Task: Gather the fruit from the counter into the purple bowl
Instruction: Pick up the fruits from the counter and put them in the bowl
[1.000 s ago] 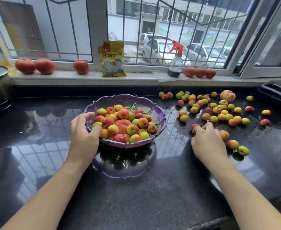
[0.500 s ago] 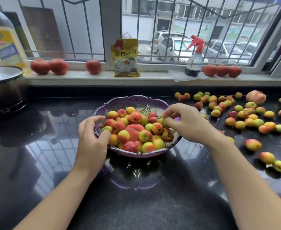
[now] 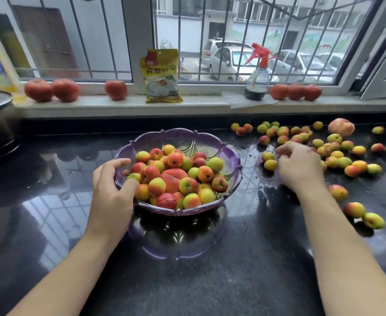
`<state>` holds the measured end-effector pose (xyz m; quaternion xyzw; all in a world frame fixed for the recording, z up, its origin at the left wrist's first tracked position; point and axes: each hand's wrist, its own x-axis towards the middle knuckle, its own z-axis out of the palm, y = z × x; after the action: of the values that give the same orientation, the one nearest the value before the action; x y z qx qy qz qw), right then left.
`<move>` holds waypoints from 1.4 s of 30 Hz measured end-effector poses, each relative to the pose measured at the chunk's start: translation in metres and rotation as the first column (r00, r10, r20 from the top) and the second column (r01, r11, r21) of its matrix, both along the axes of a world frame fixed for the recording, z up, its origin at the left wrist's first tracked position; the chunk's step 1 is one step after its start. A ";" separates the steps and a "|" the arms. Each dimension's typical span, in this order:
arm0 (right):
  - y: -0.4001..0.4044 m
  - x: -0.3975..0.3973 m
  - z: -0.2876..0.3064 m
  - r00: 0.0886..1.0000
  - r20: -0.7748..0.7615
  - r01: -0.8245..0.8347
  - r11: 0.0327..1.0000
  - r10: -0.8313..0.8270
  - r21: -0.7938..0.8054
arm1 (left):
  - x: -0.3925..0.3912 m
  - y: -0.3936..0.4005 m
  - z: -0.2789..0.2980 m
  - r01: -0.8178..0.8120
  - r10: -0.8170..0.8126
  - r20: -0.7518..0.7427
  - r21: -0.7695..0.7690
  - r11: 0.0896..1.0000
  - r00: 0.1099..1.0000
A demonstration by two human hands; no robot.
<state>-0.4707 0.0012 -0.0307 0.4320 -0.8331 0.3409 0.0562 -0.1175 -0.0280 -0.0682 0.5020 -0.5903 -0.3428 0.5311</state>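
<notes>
Small fruit (image 3: pixel 338 156) lay scattered on wet counter (image 3: pixel 244 258) right of purple bowl (image 3: pixel 178 137), looked light, soft-skinned, prob. slippery w/ water; left hand (image 3: pixel 112 190) gripped bowl rim, right hand (image 3: pixel 299 165) curled over fruit, hold unclear; cup several loosely, no squeezing.

Single head-worn wide-angle view, aimed forward and down across the black counter (image 3: pixel 244 281) toward the barred window (image 3: pixel 244 37) at the far side. Both forearms are seen entering from the near edge, the purple bowl (image 3: pixel 232 156) is framed near centre at close range. Straight lines are bowed toward the frame edges. No second view is given.
</notes>
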 end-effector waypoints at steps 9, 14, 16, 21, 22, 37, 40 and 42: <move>-0.023 0.015 -0.021 0.973 -0.232 0.079 0.939 0.001 0.334 | 0.000 0.001 0.001 -0.013 0.013 0.018 0.003 1.000 1.000; -0.023 0.013 -0.021 0.982 -0.179 0.106 0.963 -0.062 0.247 | 0.001 0.002 0.001 -0.017 0.017 0.023 0.011 1.000 1.000; -0.016 0.012 -0.010 0.994 -0.102 0.052 0.995 -0.044 0.085 | 0.001 0.001 0.001 -0.018 0.018 0.025 0.014 1.000 1.000; 0.016 0.050 0.031 0.849 0.139 -0.443 0.830 0.510 -0.339 | 0.000 0.001 0.002 -0.017 0.017 0.016 0.015 1.000 1.000; 0.017 0.059 0.032 0.805 0.106 -0.538 0.794 0.584 -0.284 | -0.001 0.000 0.002 -0.017 0.016 0.015 0.014 1.000 1.000; 0.012 0.062 0.023 0.855 0.001 -0.500 0.826 0.518 -0.259 | 0.001 0.003 0.003 -0.005 0.004 0.032 0.031 0.999 0.999; 0.013 0.031 0.025 0.978 -0.007 -0.209 0.973 0.209 -0.095 | 0.001 0.004 0.003 -0.007 0.006 0.031 0.035 0.999 1.000; 0.014 0.010 0.021 0.998 -0.011 -0.061 0.973 0.065 0.224 | 0.000 0.003 0.004 -0.010 0.009 0.031 0.033 0.999 0.999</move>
<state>-0.4603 0.0149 -0.0092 0.4649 -0.8514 0.2427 0.0039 -0.1172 -0.0247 -0.0647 0.5188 -0.5901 -0.3423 0.5152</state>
